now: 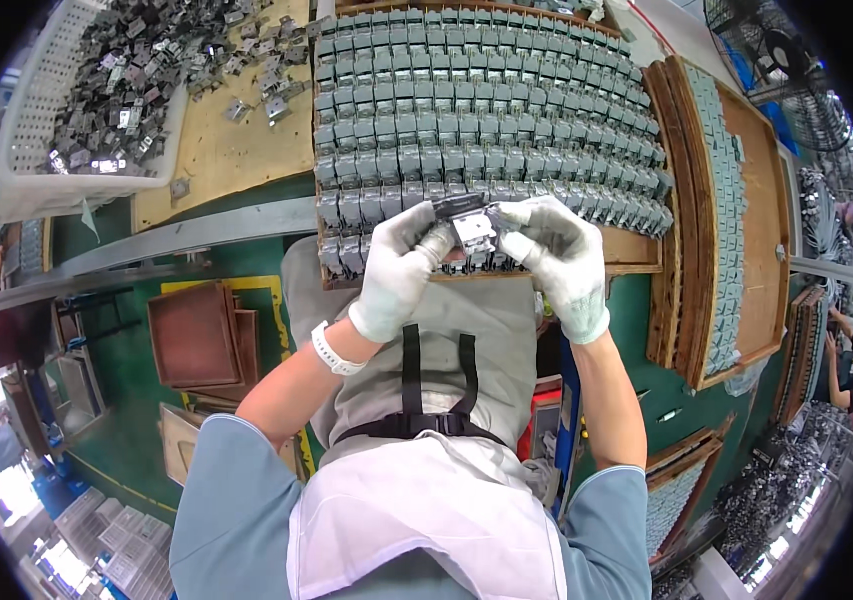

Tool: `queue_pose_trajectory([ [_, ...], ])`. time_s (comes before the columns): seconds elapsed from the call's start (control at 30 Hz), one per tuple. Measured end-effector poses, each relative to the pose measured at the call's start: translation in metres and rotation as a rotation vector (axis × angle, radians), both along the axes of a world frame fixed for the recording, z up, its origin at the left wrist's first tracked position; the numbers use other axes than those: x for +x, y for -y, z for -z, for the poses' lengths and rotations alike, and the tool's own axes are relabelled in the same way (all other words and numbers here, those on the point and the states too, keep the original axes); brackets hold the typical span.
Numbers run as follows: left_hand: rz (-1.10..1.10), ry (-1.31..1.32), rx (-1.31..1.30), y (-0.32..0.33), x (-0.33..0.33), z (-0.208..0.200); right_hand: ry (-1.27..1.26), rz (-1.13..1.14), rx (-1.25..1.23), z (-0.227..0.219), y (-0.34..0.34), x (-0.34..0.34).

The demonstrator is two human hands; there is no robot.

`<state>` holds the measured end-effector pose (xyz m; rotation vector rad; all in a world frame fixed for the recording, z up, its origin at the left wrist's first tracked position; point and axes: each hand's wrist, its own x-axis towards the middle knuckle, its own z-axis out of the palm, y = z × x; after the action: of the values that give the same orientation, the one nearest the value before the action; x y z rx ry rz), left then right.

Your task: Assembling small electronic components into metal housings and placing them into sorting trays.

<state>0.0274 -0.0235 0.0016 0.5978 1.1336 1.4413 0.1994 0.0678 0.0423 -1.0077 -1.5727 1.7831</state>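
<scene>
Both my hands wear white gloves and meet over the near edge of a wooden tray (636, 250). Between them is a small metal part (474, 230), with a bright silver plate and a dark upper edge. My left hand (398, 262) pinches its left side, and my right hand (561, 262) grips its right side with thumb and fingers. Rows of grey block-shaped parts with metal fittings (476, 95) fill most of the tray beneath and beyond my hands. The fingertips partly cover the held part.
At the far left, a white perforated basket (21, 185) holds a heap of loose metal pieces (116, 100), some spilled onto a yellowish board (236, 150). More wooden trays (761, 250) stand at the right. Brown trays (189, 335) lie on the green floor at left. A fan (781, 50) stands far right.
</scene>
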Motion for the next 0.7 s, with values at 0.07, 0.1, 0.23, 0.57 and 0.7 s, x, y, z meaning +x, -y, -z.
queue_pose_trajectory([
  [0.07,-0.035,-0.026,0.004,-0.001,0.004,-0.008,0.033,-0.023,0.067,0.005,-0.004,0.005],
  [0.1,0.003,-0.087,0.034,-0.001,0.002,-0.008,0.090,-0.065,0.169,0.006,-0.005,0.008],
  [0.23,0.110,-0.247,0.037,-0.003,-0.005,-0.002,0.185,-0.077,0.308,0.011,0.002,0.010],
  [0.57,0.335,-0.049,0.071,-0.004,-0.013,-0.005,0.200,-0.214,0.106,0.007,0.006,0.031],
  [0.7,0.148,-0.056,0.066,0.003,0.020,-0.006,0.193,-0.122,0.262,0.014,0.011,0.033],
])
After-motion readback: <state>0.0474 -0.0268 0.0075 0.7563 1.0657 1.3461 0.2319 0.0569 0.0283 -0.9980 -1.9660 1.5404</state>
